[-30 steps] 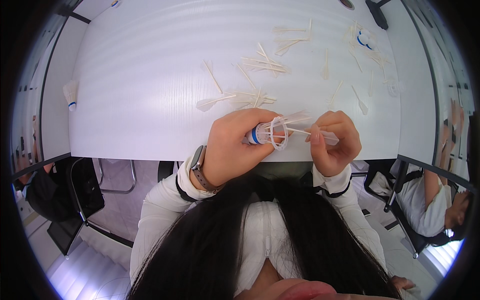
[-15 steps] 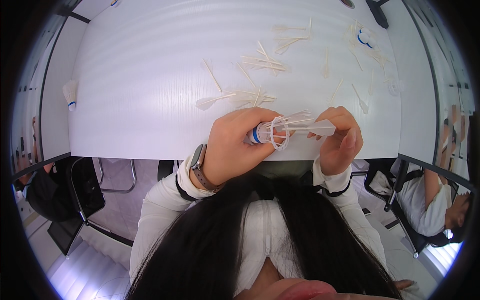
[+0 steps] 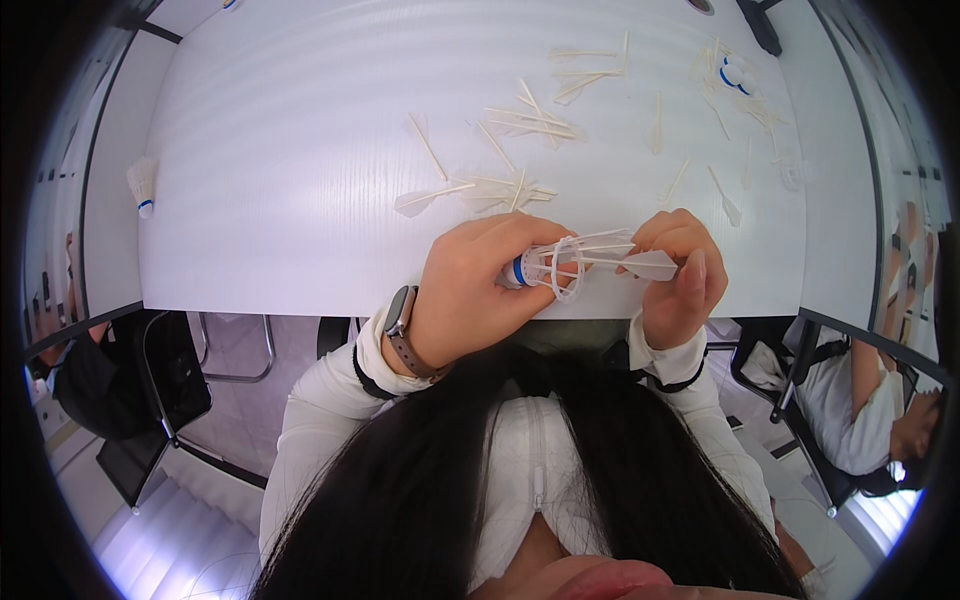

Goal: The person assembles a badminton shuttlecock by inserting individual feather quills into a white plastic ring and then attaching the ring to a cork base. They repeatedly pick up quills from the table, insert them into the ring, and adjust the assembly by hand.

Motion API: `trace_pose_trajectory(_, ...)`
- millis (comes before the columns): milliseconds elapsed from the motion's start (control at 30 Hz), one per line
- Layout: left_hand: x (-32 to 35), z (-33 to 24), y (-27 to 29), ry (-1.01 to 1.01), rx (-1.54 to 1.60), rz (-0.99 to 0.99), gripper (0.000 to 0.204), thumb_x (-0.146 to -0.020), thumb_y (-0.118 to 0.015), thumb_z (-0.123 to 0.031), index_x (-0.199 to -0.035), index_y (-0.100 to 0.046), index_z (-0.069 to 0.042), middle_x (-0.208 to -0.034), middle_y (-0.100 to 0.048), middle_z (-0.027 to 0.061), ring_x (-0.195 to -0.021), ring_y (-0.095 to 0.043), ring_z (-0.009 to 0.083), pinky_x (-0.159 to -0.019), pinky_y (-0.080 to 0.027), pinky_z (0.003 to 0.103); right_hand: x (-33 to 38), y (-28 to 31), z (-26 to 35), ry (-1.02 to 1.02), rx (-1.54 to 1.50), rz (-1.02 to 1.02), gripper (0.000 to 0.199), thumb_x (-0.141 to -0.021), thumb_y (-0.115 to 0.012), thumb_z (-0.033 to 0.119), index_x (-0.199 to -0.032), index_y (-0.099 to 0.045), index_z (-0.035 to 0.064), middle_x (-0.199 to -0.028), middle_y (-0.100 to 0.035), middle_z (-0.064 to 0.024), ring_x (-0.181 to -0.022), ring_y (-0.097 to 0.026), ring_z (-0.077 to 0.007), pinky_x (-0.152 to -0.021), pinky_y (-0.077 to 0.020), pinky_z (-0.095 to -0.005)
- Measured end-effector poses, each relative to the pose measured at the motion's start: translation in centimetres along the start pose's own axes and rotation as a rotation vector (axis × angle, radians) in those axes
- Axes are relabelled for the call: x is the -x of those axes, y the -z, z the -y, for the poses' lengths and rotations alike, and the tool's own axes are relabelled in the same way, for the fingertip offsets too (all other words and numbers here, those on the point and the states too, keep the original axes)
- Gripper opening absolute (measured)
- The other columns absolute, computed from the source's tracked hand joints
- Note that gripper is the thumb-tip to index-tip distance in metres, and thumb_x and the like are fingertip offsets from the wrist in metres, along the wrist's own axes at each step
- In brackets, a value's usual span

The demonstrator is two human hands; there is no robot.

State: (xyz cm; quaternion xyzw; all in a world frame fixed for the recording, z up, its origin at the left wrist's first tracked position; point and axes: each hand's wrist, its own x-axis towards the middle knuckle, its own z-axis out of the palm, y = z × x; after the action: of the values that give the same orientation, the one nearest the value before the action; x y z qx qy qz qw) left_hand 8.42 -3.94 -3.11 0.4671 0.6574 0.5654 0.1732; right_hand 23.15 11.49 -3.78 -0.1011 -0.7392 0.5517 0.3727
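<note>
My left hand (image 3: 465, 270) is closed round the base of a partly feathered shuttlecock (image 3: 567, 270), just above the table's near edge. The shuttlecock lies on its side, its blue-banded cork end partly hidden in my palm. A white ring encircles its shafts, and a few feathers point to the right. One long feather (image 3: 648, 265) reaches my right hand (image 3: 688, 265), whose fingers and thumb are closed at its tip. Beyond my left hand, a small pile of loose feathers (image 3: 500, 192) lies on the table.
More feathers (image 3: 530, 122) are scattered over the white table (image 3: 280, 220). A whole shuttlecock (image 3: 142, 187) lies at the left edge. White cork bases (image 3: 737, 74) sit among feathers at the far right, with a white ring (image 3: 790, 175) nearer. Side panels border the table.
My right fingers have closed at the tip of the long feather, which has dipped slightly. The shuttlecock has shifted a little to the right in view; my left hand keeps its grip.
</note>
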Motion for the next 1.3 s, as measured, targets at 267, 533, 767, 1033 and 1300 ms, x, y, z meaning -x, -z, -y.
trace_pose_trajectory(267,0.1,0.1,0.1,0.005,-0.008,0.023,0.019,-0.077,-0.08,-0.01,-0.093,-0.069,-0.005,-0.085,-0.071,0.0085,-0.07,-0.068,0.0254,-0.062,-0.052,0.031,0.0,-0.2,0.2,-0.026,-0.009,-0.004,0.026,-0.098,-0.049,0.018,-0.08,-0.054,0.0008,-0.075,-0.058,-0.0099,-0.066,-0.049,-0.0175,-0.061,-0.0391,-0.0296)
trace_pose_trajectory(533,0.1,-0.1,0.4,0.012,-0.001,0.061,0.024,-0.08,-0.081,-0.015,-0.096,-0.069,-0.002,-0.087,-0.072,0.0102,-0.074,-0.07,0.0203,-0.066,-0.054,0.029,-0.2,0.0,0.4,0.0,0.075,0.05,0.039,-0.102,-0.043,0.027,-0.078,-0.053,-0.0021,-0.077,-0.055,-0.0134,-0.065,-0.053,-0.0196,-0.058,-0.0404,-0.0303)
trace_pose_trajectory(767,0.2,-0.2,0.7,-0.005,-0.034,0.092,0.027,-0.08,-0.082,-0.017,-0.097,-0.068,-0.002,-0.088,-0.073,0.011,-0.077,-0.071,0.019,-0.069,-0.055,0.028,-0.6,-0.3,0.6,0.01,0.013,0.101,0.02,-0.096,-0.053,0.014,-0.081,-0.054,0.0004,-0.077,-0.056,-0.0087,-0.068,-0.048,-0.0179,-0.063,-0.039,-0.0293)
trace_pose_trajectory(1033,0.2,-0.2,0.8,0.0,-0.059,0.113,0.027,-0.079,-0.083,-0.015,-0.097,-0.068,-0.002,-0.088,-0.073,0.0108,-0.077,-0.071,0.0191,-0.068,-0.055,0.028,-0.9,-0.1,1.1,-0.031,0.053,0.185,0.018,-0.094,-0.056,0.013,-0.082,-0.055,0.0007,-0.078,-0.056,-0.0089,-0.068,-0.05,-0.0193,-0.064,-0.0416,-0.03)
trace_pose_trajectory(1300,0.2,-0.1,0.8,0.003,-0.034,0.126,0.026,-0.078,-0.082,-0.012,-0.097,-0.068,-0.002,-0.09,-0.073,0.0099,-0.077,-0.071,0.0189,-0.068,-0.055,0.028,-0.9,-0.1,1.0,0.008,0.009,0.237,0.017,-0.092,-0.056,0.014,-0.083,-0.057,-0.0005,-0.076,-0.056,-0.0097,-0.066,-0.051,-0.0202,-0.061,-0.0416,-0.0307)
